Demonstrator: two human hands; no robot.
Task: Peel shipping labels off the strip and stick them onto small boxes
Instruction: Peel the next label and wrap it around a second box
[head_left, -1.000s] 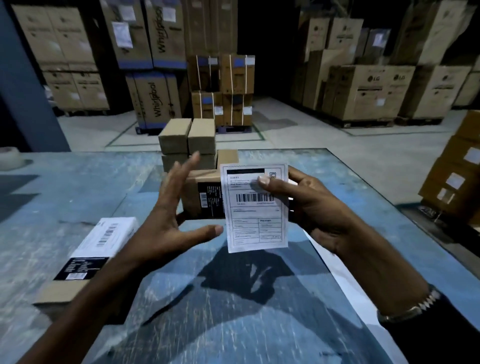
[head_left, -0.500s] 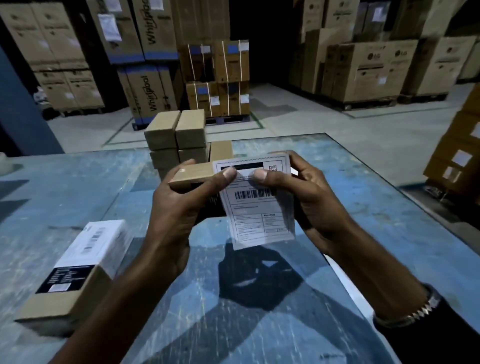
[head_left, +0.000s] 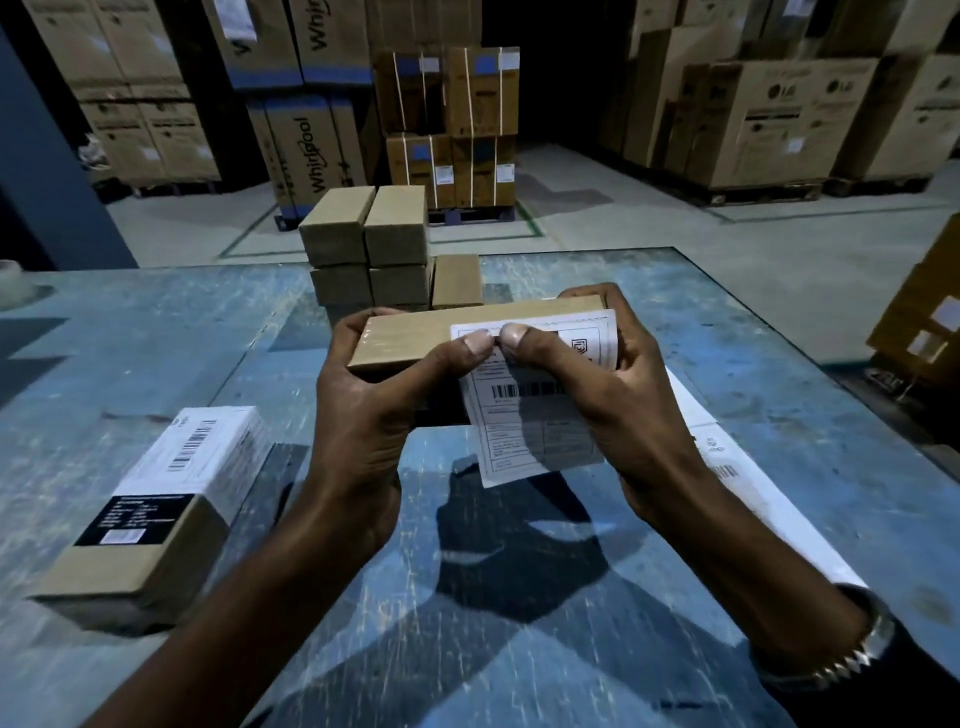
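Above the scuffed blue table (head_left: 156, 338), both hands grip 1 small brown box (head_left: 410, 338). The left hand (head_left: 363, 410) wraps its left end, the right hand (head_left: 618, 405) the right end. Both thumbs press the top edge of a shipping label (head_left: 535, 431) onto the box; the rest hangs loose, looks unstuck. An already labelled box (head_left: 156, 499) sits left, the label strip (head_left: 753, 488) right.

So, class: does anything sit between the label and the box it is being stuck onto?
Nothing visible does. The label already lies over the top edge of the held box, pressed there by both thumbs. Its lower part hangs free in front of the box. Left hand and right hand grip the box ends.
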